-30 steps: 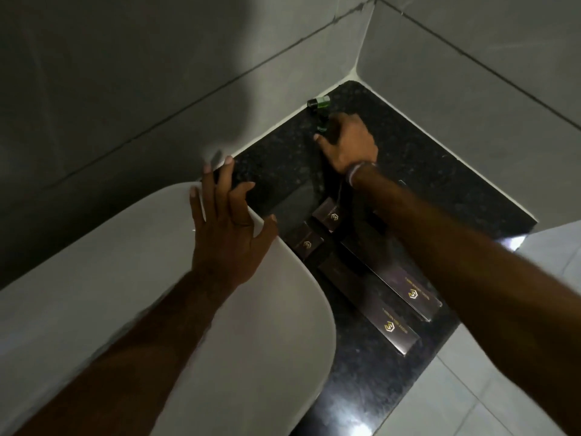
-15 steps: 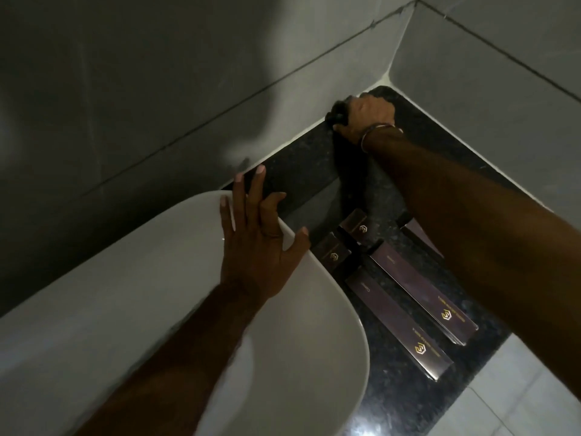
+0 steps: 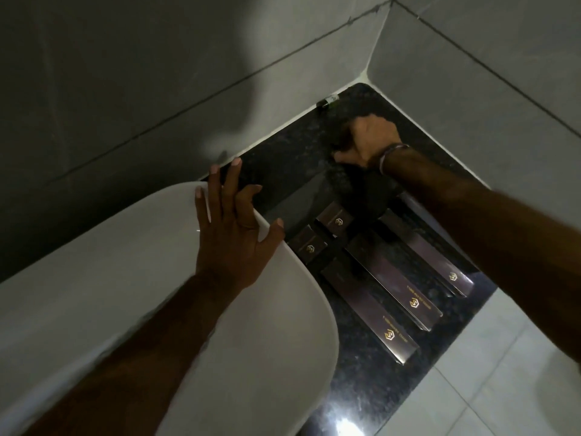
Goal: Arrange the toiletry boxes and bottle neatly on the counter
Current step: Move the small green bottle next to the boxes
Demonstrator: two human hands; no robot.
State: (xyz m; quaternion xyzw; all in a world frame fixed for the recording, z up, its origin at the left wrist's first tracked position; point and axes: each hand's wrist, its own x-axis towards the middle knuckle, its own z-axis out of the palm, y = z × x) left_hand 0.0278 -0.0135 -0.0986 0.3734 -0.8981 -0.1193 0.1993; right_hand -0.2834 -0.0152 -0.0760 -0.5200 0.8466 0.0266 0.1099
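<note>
Right hand (image 3: pixel 369 141) withdrawn, bottle (image 3: pixel 327 101) beyond grip

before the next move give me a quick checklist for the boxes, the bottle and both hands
1. Left hand free: ok, it lies flat and open on the white basin rim, holding nothing.
2. Right hand state: cannot tell, it is curled near the counter's back corner and hides whatever it may grip.
3. Small bottle placed: ok, it sits against the back wall, apart from the right hand.
4. Three long boxes aligned: ok, side by side and roughly parallel on the black counter.
5. Two short boxes aligned: ok, set at the far ends of the long ones.
6. Third long box fully visible: not ok, the right forearm covers part of it.
</note>
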